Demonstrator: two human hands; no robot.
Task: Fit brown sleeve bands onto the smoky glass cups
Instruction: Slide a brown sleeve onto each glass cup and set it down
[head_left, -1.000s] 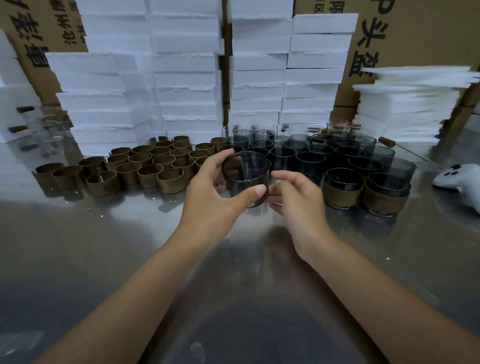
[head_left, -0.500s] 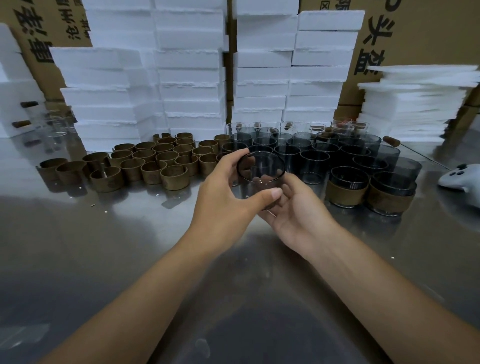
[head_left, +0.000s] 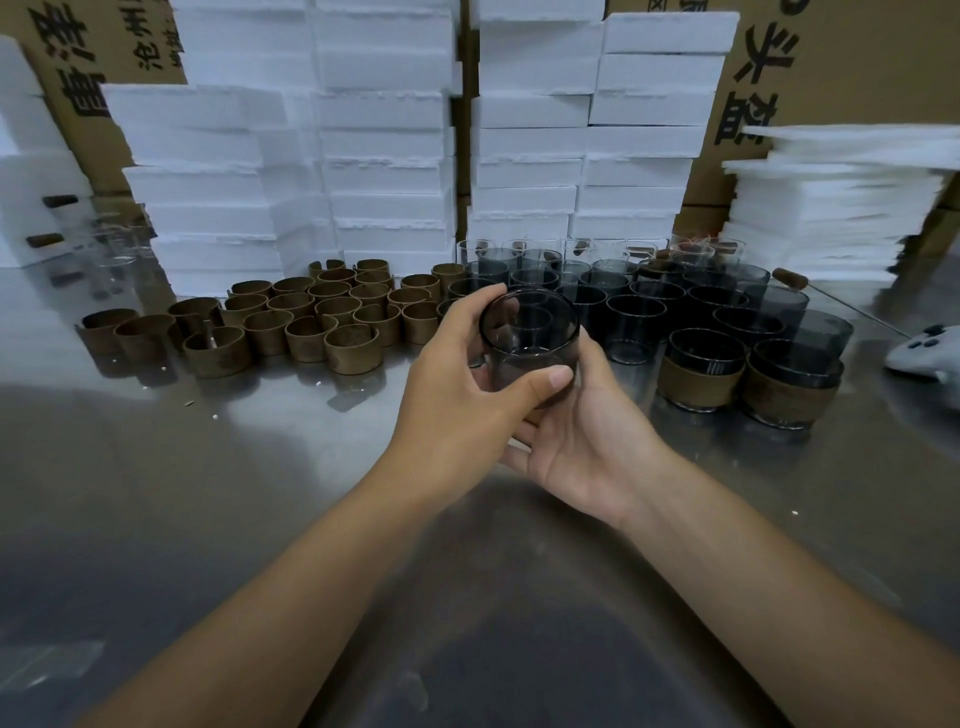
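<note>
Head view, starting close: why are both hands on one cup?
— It is off the counter (head_left: 260, 493) at mid-frame, so it needs steadying. The left hand (head_left: 457, 395) has its grip wrapped round the cup (head_left: 530, 343), thumb across the front wall, fingers behind near the rim. The right hand (head_left: 587, 441) lies palm-up under the base, thumb up the side. I'd guess that braces it for a band pushed on from below.
— Is it wearing a band?
— None that I can see, though the hands hide its lower part.
— Why is the stock laid out like that?
— It looks sorted by stage. Loose sleeve bands (head_left: 322, 322) stand on end left of centre, bare cups (head_left: 634, 306) are packed in rows at centre right, and two banded cups (head_left: 701, 369) sit apart at the right. A white controller (head_left: 924, 353) rests at the right edge.
— And further back?
— White foam blocks (head_left: 384, 156) are piled against cardboard boxes (head_left: 831, 78), probably packing.
— Any writing?
— Big black Chinese characters are on the boxes. At upper right I read 头盔. Those at upper left are turned and cut off. A pale mark on one banded cup is too small to read.
</note>
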